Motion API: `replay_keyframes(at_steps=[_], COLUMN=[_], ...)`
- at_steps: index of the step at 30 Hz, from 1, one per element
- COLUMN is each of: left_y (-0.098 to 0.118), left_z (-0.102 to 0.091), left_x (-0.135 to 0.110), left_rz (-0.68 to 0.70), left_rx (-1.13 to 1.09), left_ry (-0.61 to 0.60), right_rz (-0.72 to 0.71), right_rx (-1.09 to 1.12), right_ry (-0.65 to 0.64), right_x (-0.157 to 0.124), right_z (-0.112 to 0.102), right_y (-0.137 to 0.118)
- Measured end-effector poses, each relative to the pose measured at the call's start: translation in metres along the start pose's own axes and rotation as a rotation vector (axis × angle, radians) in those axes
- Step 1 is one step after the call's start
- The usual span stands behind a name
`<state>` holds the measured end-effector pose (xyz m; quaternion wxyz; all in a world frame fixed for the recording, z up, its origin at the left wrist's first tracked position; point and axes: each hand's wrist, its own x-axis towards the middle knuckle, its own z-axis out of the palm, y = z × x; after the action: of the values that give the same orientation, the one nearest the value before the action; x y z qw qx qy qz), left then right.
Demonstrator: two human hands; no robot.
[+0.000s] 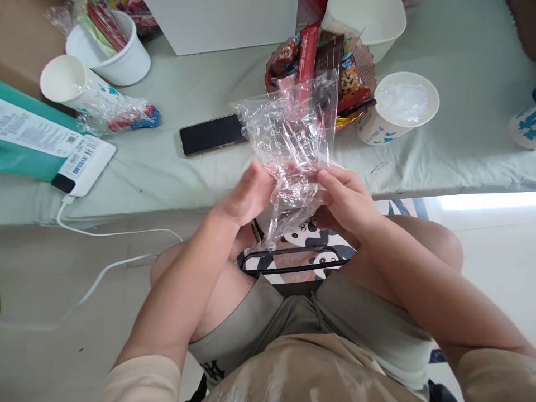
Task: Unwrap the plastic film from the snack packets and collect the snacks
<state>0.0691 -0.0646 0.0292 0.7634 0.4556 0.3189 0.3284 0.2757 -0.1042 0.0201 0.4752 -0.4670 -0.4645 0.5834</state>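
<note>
A crinkled clear plastic bag (288, 137) is spread between my two hands above the table's front edge. My left hand (251, 192) grips its left side, with the thumb up and the fingers partly covered by the shiny film. On the other side, my right hand (349, 198) pinches the bag between thumb and fingers. The bag's upper part overlaps a gold-rimmed basket (371, 61) full of wrapped snacks, among them a red packet (309, 50) and an orange cookie packet (352, 84). Just left of the bag lies a black phone (213, 135).
A paper cup (397, 109) with clear plastic inside stands right of the basket. A white tub (136, 58), a tipped paper cup (62, 81), a green package (33, 139) and a white power bank (87, 167) with a cable (104, 230) are at left. Behind is a white box (226, 25).
</note>
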Motion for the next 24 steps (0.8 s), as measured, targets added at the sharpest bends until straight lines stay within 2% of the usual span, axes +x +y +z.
replay_keyframes(at_steps=[2, 5, 9, 12, 15, 19, 22, 24], left_y=[-0.005, -0.005, -0.002, -0.002, -0.003, -0.004, -0.004, -0.003], left_z=[0.009, 0.012, 0.01, 0.011, 0.01, 0.001, -0.004, -0.005], left_x=[0.001, 0.003, 0.006, 0.004, 0.0, -0.01, -0.02, -0.026], left_rz=[0.036, 0.066, 0.084, 0.087, 0.111, 0.345, 0.594, 0.709], left_rx=[0.058, 0.105, 0.024, -0.037, 0.069, 0.305, 0.425, 0.548], left_ry=[0.032, 0.187, 0.313, 0.326, 0.319, 0.328, 0.199, 0.146], right_rz=[-0.027, -0.014, -0.004, -0.025, -0.016, -0.083, -0.186, -0.29], right_rx=[-0.091, -0.097, -0.064, 0.008, -0.034, -0.102, -0.142, -0.201], right_ry=[0.093, 0.159, 0.159, 0.11, 0.05, 0.089, 0.08, 0.032], right_x=[-0.001, -0.001, -0.001, -0.005, -0.013, -0.024, -0.028, -0.028], right_z=[0.0, -0.001, -0.002, -0.001, 0.001, 0.0, -0.003, -0.006], right_y=[0.001, 0.0, 0.0, 0.0, -0.005, -0.013, -0.012, -0.009])
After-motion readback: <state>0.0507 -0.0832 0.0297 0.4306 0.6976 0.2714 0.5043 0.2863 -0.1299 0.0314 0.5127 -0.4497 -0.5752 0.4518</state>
